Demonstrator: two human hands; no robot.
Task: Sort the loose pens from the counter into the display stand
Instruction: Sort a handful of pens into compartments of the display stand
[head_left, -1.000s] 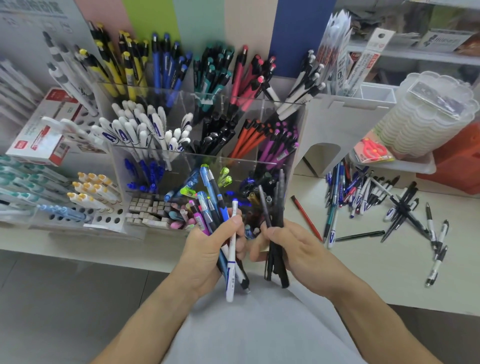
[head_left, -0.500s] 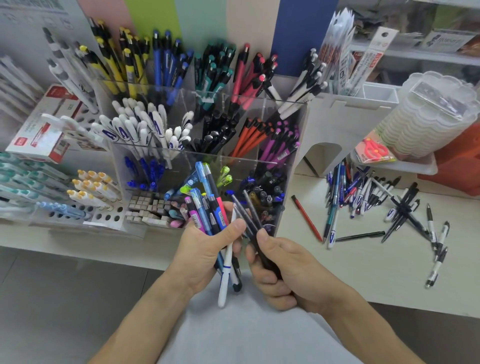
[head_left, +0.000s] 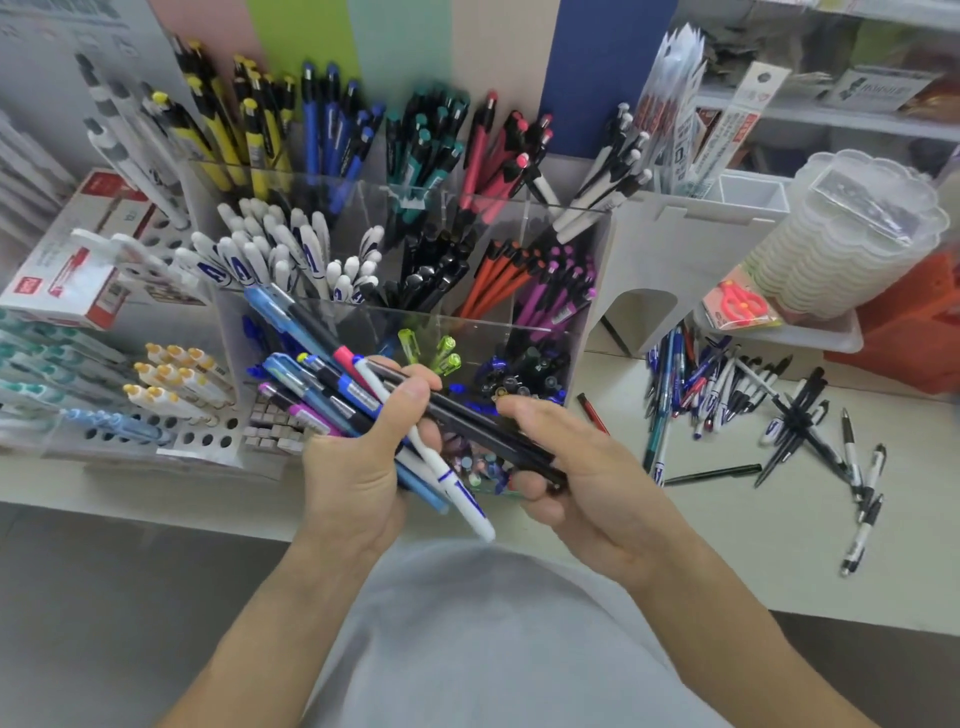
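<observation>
My left hand (head_left: 358, 467) grips a mixed bundle of pens (head_left: 322, 395), blue, pink and white, fanned up to the left. My right hand (head_left: 587, 467) holds several black pens (head_left: 488, 426) that lie across toward the left hand's fingers. Both hands hover in front of the clear acrylic display stand (head_left: 592, 291), whose compartments hold pens sorted by colour. A pile of loose pens (head_left: 727, 395) lies on the counter to the right.
A red pen (head_left: 592, 410) lies beside the stand. A stack of clear plastic containers (head_left: 841, 234) and packaged scissors (head_left: 737, 306) sit at the back right. A white holed rack with yellow-tipped pens (head_left: 171, 384) and a red-and-white box (head_left: 72, 260) stand on the left.
The black pens in my right hand have tilted from upright to lying across, toward my left hand. The left hand's bundle has leaned further left. The view has shifted slightly.
</observation>
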